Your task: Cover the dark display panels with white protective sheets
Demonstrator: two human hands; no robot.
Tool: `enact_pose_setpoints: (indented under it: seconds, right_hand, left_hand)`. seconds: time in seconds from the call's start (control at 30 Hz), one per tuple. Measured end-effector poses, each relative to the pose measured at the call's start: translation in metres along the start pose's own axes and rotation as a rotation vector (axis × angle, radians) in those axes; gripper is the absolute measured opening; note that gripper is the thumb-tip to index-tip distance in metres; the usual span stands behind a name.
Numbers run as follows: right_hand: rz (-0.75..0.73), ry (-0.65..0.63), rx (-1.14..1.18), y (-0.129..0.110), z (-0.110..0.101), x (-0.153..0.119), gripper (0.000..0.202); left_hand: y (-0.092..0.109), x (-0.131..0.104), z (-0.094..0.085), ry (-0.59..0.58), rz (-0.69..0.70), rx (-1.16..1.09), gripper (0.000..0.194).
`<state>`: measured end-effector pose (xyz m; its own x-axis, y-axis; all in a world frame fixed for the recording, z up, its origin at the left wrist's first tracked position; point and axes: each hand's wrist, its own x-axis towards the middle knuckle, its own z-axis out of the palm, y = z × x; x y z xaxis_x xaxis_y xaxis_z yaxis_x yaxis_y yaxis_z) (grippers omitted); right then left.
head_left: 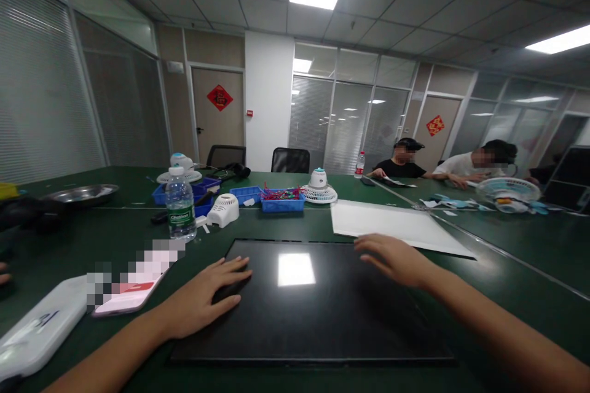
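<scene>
A large black glossy panel [304, 319] lies flat on the green table in front of me, with a ceiling light mirrored in it. My left hand [207, 295] rests at its left edge, fingers spread and reaching over the surface. Over the panel's far right part is my right hand [391, 255], its fingers apart and slightly bent, holding nothing. Whether its fingertips touch the panel cannot be made out. Behind the panel, to the right, lies a white sheet-like board [396, 227].
A water bottle [180, 206], a pink phone [138, 285] and a white case [50, 325] are at the left. Blue trays [283, 204], a white device [224, 210] and a fan-like part [319, 187] stand behind. Two people [405, 159] sit at the far right.
</scene>
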<state>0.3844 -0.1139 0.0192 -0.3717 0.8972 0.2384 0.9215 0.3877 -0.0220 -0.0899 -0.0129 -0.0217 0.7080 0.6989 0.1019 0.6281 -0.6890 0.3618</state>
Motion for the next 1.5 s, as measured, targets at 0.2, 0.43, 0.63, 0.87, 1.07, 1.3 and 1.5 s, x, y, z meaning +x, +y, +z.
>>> enact_pose_setpoints:
  seconds: [0.2, 0.43, 0.63, 0.87, 1.07, 1.3, 1.5]
  right_hand:
    - [0.422, 0.065, -0.063, 0.132, 0.052, -0.008, 0.068]
    - [0.584, 0.011, -0.161, 0.153, 0.076, -0.028, 0.055]
    - [0.592, -0.023, -0.273, 0.138, 0.067, -0.02, 0.036]
    - [0.686, 0.051, -0.359, 0.117, 0.06, -0.023, 0.027]
    - [0.763, 0.136, -0.405, 0.09, 0.039, -0.023, 0.028]
    - [0.308, 0.117, -0.365, -0.004, 0.025, 0.011, 0.022]
    - [-0.144, -0.051, -0.182, -0.127, 0.037, 0.017, 0.017]
  left_hand:
    - [0.002, 0.007, -0.003, 0.001, -0.022, 0.083, 0.052]
    - [-0.006, 0.01, 0.005, 0.05, -0.059, 0.154, 0.047]
    - [-0.006, 0.009, 0.008, 0.088, -0.071, 0.132, 0.046]
    - [-0.015, 0.011, 0.012, 0.131, -0.096, 0.1, 0.044]
    - [-0.014, 0.013, 0.01, 0.129, -0.134, 0.115, 0.045]
    - [-0.017, 0.01, 0.01, 0.169, -0.166, 0.038, 0.05]
    - [-0.024, 0.01, 0.014, 0.276, -0.199, -0.099, 0.064]
